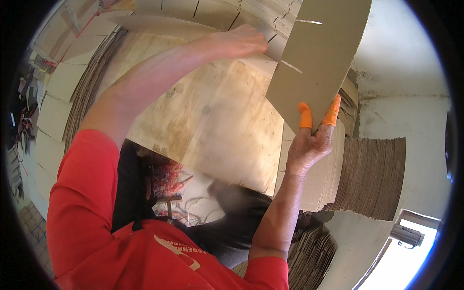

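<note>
My right hand (pixel 311 142), with orange finger covers on two fingers, grips the lower end of a large cardboard sheet (pixel 316 58). The sheet is tilted up and has narrow slits cut in from one edge. Over the far side of the wooden board (pixel 217 111), my left hand (pixel 246 41) is closed at a long slotted cardboard strip (pixel 212 17). Its fingertips are hidden from view. The strip's left part looks blurred.
Cardboard pieces are stacked along the left (pixel 89 82) of the board. To the right stand a lighter stack (pixel 326 174) and a thick brown stack (pixel 372 179), beside a pale wall (pixel 401 111). More cardboard (pixel 309 251) lies low at right. Red-orange strands (pixel 166 176) lie below the board.
</note>
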`<action>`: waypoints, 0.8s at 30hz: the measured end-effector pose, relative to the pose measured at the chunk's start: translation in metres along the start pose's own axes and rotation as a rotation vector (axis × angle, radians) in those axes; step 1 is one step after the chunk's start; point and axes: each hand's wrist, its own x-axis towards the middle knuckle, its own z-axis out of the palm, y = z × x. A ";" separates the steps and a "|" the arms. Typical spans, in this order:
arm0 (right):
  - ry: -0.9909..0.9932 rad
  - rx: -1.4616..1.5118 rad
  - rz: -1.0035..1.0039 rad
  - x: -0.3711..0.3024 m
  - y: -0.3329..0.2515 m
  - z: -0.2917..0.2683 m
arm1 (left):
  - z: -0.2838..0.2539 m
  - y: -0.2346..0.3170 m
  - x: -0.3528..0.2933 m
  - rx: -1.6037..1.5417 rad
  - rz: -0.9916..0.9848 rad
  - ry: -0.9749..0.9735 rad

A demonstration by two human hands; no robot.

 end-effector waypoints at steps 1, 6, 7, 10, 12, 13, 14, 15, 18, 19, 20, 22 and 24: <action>-0.002 0.004 -0.002 0.000 -0.001 -0.001 | 0.002 0.001 -0.001 -0.009 0.012 0.019; 0.011 0.010 -0.061 0.000 0.005 -0.004 | -0.002 0.008 0.002 -0.029 -0.038 -0.015; 0.027 0.001 -0.104 0.000 0.008 -0.004 | -0.004 0.012 0.004 -0.010 -0.066 -0.058; -0.043 -0.023 -0.077 -0.003 0.005 -0.010 | -0.012 0.025 0.006 0.021 -0.100 -0.122; -0.032 -0.015 -0.076 -0.004 0.006 -0.012 | -0.008 0.024 0.004 0.012 -0.058 -0.065; -0.020 -0.007 -0.091 -0.005 0.008 -0.011 | -0.007 0.023 0.004 0.014 -0.061 -0.074; -0.006 -0.002 -0.104 -0.006 0.010 -0.010 | -0.007 0.025 0.005 0.014 -0.062 -0.083; 0.014 0.008 -0.133 -0.006 0.013 -0.007 | -0.008 0.027 0.006 0.014 -0.062 -0.092; -0.045 -0.010 -0.076 -0.009 0.014 -0.008 | -0.007 0.038 0.002 -0.040 0.002 0.080; -0.085 -0.043 -0.036 -0.010 0.013 -0.009 | -0.006 0.042 0.002 -0.053 -0.005 0.069; -0.124 -0.076 0.002 -0.011 0.011 -0.009 | -0.008 0.048 0.004 -0.065 -0.012 0.058; -0.203 -0.181 0.070 -0.012 0.008 -0.009 | -0.010 0.059 0.003 -0.076 -0.030 0.040; -0.269 -0.187 0.099 -0.014 0.012 -0.006 | -0.022 0.075 0.002 -0.076 -0.046 0.022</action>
